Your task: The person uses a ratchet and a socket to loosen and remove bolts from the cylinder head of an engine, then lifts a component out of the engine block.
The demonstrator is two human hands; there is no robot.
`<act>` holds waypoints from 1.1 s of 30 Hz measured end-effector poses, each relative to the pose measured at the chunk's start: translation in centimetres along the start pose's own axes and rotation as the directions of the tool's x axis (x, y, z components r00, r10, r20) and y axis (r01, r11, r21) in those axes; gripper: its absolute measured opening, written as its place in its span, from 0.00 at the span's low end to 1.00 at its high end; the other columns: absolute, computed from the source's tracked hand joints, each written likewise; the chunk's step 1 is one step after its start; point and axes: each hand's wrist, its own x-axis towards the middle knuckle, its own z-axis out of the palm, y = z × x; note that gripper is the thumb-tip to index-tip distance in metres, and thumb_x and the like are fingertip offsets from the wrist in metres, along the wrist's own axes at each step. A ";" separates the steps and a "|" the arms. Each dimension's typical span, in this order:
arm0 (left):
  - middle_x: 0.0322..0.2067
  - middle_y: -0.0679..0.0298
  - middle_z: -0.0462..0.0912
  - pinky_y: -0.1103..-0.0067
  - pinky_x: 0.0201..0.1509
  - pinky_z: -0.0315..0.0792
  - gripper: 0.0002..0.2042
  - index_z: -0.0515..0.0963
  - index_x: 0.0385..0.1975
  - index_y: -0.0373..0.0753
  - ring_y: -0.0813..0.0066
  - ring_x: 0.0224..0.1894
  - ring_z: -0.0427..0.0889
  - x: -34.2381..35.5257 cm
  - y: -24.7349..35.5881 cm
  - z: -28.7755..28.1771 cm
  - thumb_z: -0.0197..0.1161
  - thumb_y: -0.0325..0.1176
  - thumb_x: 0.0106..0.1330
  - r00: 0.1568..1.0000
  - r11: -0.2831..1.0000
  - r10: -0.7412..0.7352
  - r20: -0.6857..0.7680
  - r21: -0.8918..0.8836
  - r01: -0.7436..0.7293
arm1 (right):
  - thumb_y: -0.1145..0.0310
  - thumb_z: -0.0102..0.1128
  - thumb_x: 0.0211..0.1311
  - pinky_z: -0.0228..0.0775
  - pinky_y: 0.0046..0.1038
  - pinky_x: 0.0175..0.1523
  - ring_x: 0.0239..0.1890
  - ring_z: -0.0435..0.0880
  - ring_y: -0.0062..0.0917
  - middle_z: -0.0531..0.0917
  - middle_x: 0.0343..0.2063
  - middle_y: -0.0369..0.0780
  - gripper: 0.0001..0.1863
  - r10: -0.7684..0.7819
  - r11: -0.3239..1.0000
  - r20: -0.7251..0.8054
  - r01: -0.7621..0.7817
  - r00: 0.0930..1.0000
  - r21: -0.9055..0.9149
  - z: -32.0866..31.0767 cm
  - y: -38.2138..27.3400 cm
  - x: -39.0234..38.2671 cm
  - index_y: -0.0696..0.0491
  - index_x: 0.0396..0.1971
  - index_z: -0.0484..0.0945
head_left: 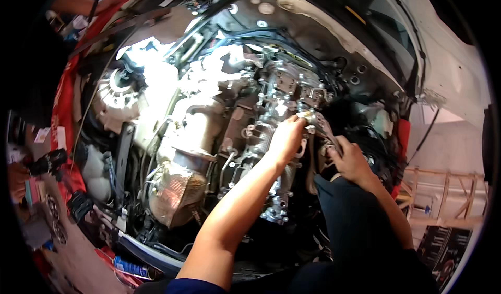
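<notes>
My left hand [287, 140] reaches over the engine [271, 101] in the middle, its fingers closed on a small metal fitting [308, 117] on the right side of the silver upper assembly. Just right of it, my right hand [347, 158] grips an elongated metal piece [327, 132] that slants down from that fitting; whether it is a tool or an engine part I cannot tell. Dark clothing [360, 226] lies along my right forearm. A foil-covered heat shield [177, 192] sits left of my arms, below a bright metal canister [188, 127].
Another person's forearm [75, 1] shows at upper left, and a hand [18, 181] at far left beside a cordless power tool [47, 163]. A red cover [68, 101] drapes the left fender. A blue can [130, 268] lies at lower left. A wooden frame [446, 195] stands at right.
</notes>
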 end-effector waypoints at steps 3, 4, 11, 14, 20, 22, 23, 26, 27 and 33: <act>0.36 0.48 0.78 0.61 0.44 0.74 0.10 0.75 0.40 0.34 0.45 0.41 0.79 -0.2 0.9 2.9 0.63 0.26 0.58 0.990 0.998 0.011 -0.141 0.057 -0.003 | 0.63 0.58 0.63 0.71 0.44 0.37 0.32 0.81 0.50 0.81 0.26 0.53 0.17 -0.036 0.998 -0.032 0.038 0.999 0.060 -1.2 1.6 -0.8 0.55 0.48 0.75; 0.37 0.47 0.78 0.60 0.44 0.74 0.12 0.73 0.41 0.34 0.44 0.41 0.78 -0.6 2.2 2.8 0.63 0.26 0.59 0.993 0.997 -0.018 -0.115 0.071 0.027 | 0.63 0.59 0.62 0.72 0.44 0.37 0.32 0.81 0.49 0.82 0.28 0.52 0.16 -0.052 0.996 -0.056 0.048 0.997 -0.072 -1.4 2.1 -0.9 0.54 0.48 0.75; 0.34 0.55 0.74 0.64 0.43 0.73 0.11 0.73 0.38 0.36 0.54 0.40 0.77 -0.8 2.5 4.3 0.66 0.30 0.58 0.989 0.992 -0.007 -0.150 0.127 0.026 | 0.73 0.59 0.54 0.72 0.44 0.37 0.35 0.81 0.47 0.82 0.34 0.46 0.15 -0.260 0.924 -0.147 0.202 0.954 -0.326 -1.7 5.2 1.1 0.52 0.43 0.75; 0.35 0.55 0.74 0.64 0.44 0.74 0.12 0.74 0.39 0.37 0.54 0.40 0.77 -1.3 1.0 2.5 0.64 0.26 0.56 0.990 0.993 -0.060 -0.126 0.092 0.071 | 0.72 0.57 0.55 0.72 0.45 0.42 0.38 0.81 0.48 0.82 0.36 0.48 0.17 -0.230 0.918 -0.063 0.196 0.971 -0.344 -0.5 3.9 3.7 0.52 0.47 0.75; 0.48 0.50 0.76 0.69 0.53 0.74 0.21 0.74 0.50 0.37 0.54 0.53 0.77 -0.7 0.7 7.0 0.60 0.27 0.53 0.993 0.975 0.033 -0.110 0.223 -0.007 | 0.67 0.60 0.61 0.72 0.40 0.48 0.44 0.81 0.49 0.82 0.41 0.54 0.20 0.017 0.993 -0.245 -0.045 0.969 -0.113 2.2 7.3 -0.8 0.60 0.51 0.74; 0.48 0.49 0.75 0.69 0.53 0.74 0.21 0.73 0.51 0.36 0.54 0.51 0.77 -0.6 1.9 7.0 0.60 0.27 0.55 0.990 0.994 -0.042 -0.134 0.096 0.055 | 0.65 0.61 0.63 0.71 0.38 0.50 0.45 0.81 0.49 0.81 0.42 0.56 0.21 0.187 0.965 -0.302 -0.232 0.935 -0.120 3.0 9.2 -1.5 0.63 0.51 0.74; 0.48 0.49 0.74 0.68 0.52 0.74 0.20 0.73 0.51 0.35 0.55 0.49 0.77 -0.2 3.2 7.2 0.60 0.26 0.55 0.990 0.993 -0.119 -0.073 -0.004 0.119 | 0.64 0.61 0.64 0.71 0.37 0.51 0.46 0.81 0.49 0.81 0.42 0.56 0.22 0.259 0.943 -0.329 -0.312 0.908 -0.120 2.5 10.3 -2.2 0.64 0.52 0.73; 0.48 0.47 0.74 0.68 0.52 0.73 0.21 0.72 0.51 0.33 0.53 0.49 0.77 -1.5 1.9 6.3 0.57 0.24 0.55 0.985 0.989 -0.143 -0.094 0.014 0.145 | 0.67 0.58 0.66 0.70 0.40 0.46 0.42 0.79 0.53 0.81 0.37 0.58 0.16 0.199 0.962 -0.252 -0.238 0.947 -0.134 3.6 11.3 -1.0 0.62 0.47 0.76; 0.48 0.47 0.74 0.68 0.52 0.73 0.21 0.72 0.51 0.33 0.53 0.49 0.77 -1.8 1.4 6.3 0.57 0.24 0.55 0.982 0.987 -0.155 -0.106 0.029 0.159 | 0.69 0.58 0.65 0.70 0.41 0.45 0.41 0.80 0.52 0.81 0.37 0.59 0.15 0.071 0.953 -0.231 -0.134 0.970 -0.272 3.6 11.0 -0.7 0.62 0.47 0.76; 0.51 0.47 0.72 0.70 0.56 0.73 0.24 0.70 0.56 0.33 0.54 0.52 0.75 -0.5 2.4 8.0 0.56 0.23 0.56 0.979 0.988 -0.140 -0.146 0.050 0.149 | 0.73 0.57 0.62 0.68 0.44 0.41 0.39 0.78 0.54 0.79 0.35 0.60 0.12 -0.150 0.923 -0.566 -0.089 0.810 -0.373 5.9 20.7 0.9 0.62 0.44 0.76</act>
